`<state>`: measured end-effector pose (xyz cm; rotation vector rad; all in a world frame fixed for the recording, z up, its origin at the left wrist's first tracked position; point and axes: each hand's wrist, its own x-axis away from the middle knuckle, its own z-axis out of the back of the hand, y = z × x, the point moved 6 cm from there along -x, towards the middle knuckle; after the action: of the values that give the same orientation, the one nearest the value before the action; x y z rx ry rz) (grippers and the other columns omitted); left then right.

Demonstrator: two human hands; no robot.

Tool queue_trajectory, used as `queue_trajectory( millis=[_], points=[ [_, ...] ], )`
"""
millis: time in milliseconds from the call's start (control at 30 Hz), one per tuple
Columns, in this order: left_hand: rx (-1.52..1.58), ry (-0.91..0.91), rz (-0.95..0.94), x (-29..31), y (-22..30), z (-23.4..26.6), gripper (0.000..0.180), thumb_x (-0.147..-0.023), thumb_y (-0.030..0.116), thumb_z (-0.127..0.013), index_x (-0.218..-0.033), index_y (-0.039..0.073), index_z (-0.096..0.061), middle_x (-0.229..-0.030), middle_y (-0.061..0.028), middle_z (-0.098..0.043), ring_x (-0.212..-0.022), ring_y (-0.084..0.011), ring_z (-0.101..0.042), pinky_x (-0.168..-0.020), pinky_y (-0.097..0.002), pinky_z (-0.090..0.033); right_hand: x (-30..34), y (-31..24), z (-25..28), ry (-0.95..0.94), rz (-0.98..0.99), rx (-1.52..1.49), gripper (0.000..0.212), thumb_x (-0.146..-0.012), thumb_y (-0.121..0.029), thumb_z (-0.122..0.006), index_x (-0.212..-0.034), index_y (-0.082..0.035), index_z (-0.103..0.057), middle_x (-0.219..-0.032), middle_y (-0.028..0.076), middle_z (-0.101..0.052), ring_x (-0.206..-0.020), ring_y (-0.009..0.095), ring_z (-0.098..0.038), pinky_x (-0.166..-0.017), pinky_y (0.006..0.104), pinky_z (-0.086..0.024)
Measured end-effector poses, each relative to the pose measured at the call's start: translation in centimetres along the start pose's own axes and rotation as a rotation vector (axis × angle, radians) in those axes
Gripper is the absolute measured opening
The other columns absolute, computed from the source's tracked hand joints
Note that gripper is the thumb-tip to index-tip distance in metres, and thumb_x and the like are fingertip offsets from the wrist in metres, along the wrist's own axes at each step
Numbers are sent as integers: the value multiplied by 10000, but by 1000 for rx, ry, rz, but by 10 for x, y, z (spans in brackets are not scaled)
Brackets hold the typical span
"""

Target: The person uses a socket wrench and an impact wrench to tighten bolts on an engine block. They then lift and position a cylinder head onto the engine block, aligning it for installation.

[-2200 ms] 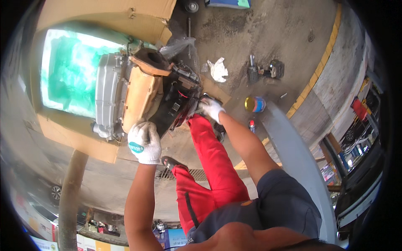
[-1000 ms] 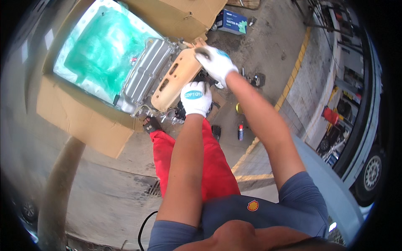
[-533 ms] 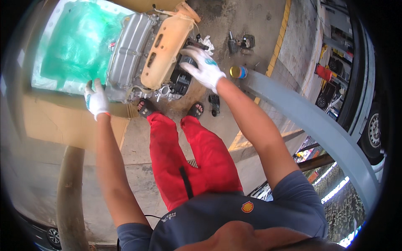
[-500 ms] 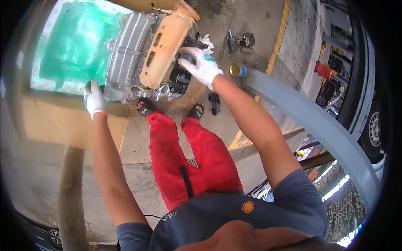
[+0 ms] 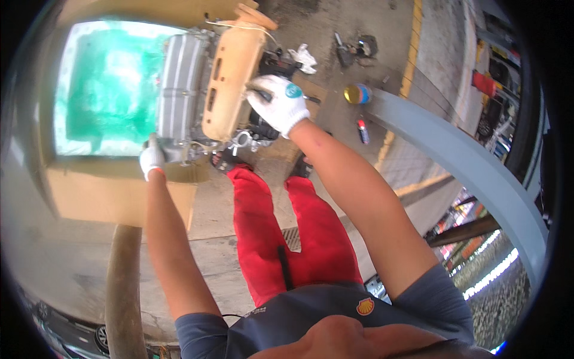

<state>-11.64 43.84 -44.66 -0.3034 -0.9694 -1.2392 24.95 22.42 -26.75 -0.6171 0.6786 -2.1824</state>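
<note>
our gloved right hand (image 5: 280, 103) clamped round a dark tool handle (image 5: 261, 93) against the tan engine cover (image 5: 230, 78), left hand (image 5: 153, 159) gripping the grey engine block's (image 5: 179, 84) lower edge, engine sitting on cardboard (image 5: 113, 194), spray can (image 5: 363, 130) lying nearby on the concrete

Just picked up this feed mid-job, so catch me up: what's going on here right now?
A person in red trousers stands over an engine block set on flattened cardboard on a concrete floor. Both hands wear white gloves. The right hand is closed on a dark tool, pressed against the tan cover on the engine's near side. The left hand grips the engine's lower corner. A green sheet lies beyond the engine; a spray can, a round tin and a rag sit on the floor to the right.
</note>
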Motion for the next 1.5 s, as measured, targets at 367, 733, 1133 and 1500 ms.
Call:
queue_trajectory(
  millis=[367, 733, 1133, 1500],
  points=[
    [237, -32, -12, -14, -20, -12, 428, -1026, 370, -700, -1233, -2, -750, -1024, -111, -789, -836, -198, -665, -789, -379, -552, -1, -12, 9, 17, 36, 42, 220, -933, -292, -774, -1017, -91, -808, -1077, 120, -787, -979, 345, -756, -861, 433, -616],
    [293, 84, -89, -12, -6, -18, 388, -1036, 334, -702, -1176, -19, -781, -1056, -89, -793, -886, -192, -684, -811, -361, -557, -8, -28, 11, -449, 159, 375, 242, -962, -240, -663, -1063, -60, -788, -1125, 167, -758, -1050, 348, -762, -864, 470, -614],
    [85, 89, -37, -7, 1, -3, 384, -1008, 383, -698, -1005, 16, -814, -891, -37, -751, -701, -163, -600, -635, -358, -484, 1, -21, -8, -197, -109, 198, 240, -960, -329, -661, -1022, -155, -813, -1110, 79, -765, -1071, 285, -717, -948, 442, -566],
    [-77, -67, -131, -6, 4, -4, 586, -1056, 481, -620, -1225, -69, -732, -1073, -168, -782, -901, -274, -678, -866, -418, -541, -1, -20, 4, -149, -77, 287, 266, -980, -362, -617, -1017, -145, -767, -1089, 80, -746, -1080, 304, -703, -956, 458, -572]
  ],
)
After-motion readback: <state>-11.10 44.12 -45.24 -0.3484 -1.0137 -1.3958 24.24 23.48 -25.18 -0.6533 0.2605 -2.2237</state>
